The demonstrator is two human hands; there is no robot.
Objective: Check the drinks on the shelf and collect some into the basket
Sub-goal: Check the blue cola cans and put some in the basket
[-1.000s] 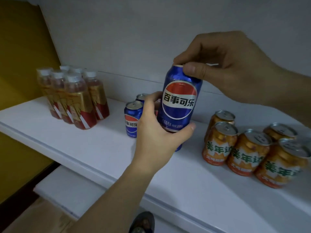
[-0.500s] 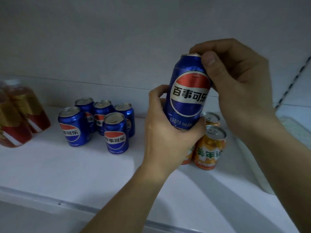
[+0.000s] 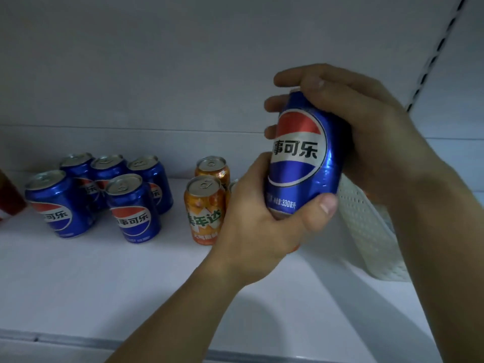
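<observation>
A blue cola can [image 3: 303,158] is held up above the white shelf [image 3: 104,279], slightly tilted. My left hand [image 3: 262,231] cups its bottom, thumb across the lower front. My right hand [image 3: 366,137] wraps around its top and right side. Several more blue cola cans [image 3: 131,208] stand at the shelf's left. Orange soda cans [image 3: 204,210] stand in the middle, partly hidden behind my left hand. A white perforated basket [image 3: 366,231] sits on the shelf at the right, mostly behind my right forearm.
A red-labelled bottle [image 3: 10,200] shows at the far left edge. The white back wall rises behind the cans, with a slotted shelf upright [image 3: 432,56] at the upper right. The shelf's front edge [image 3: 78,341] runs along the bottom.
The view has swung right, so the bottles have slid almost out of sight and the basket has come into view. My right hand has moved from the can's rim to wrapping its side.
</observation>
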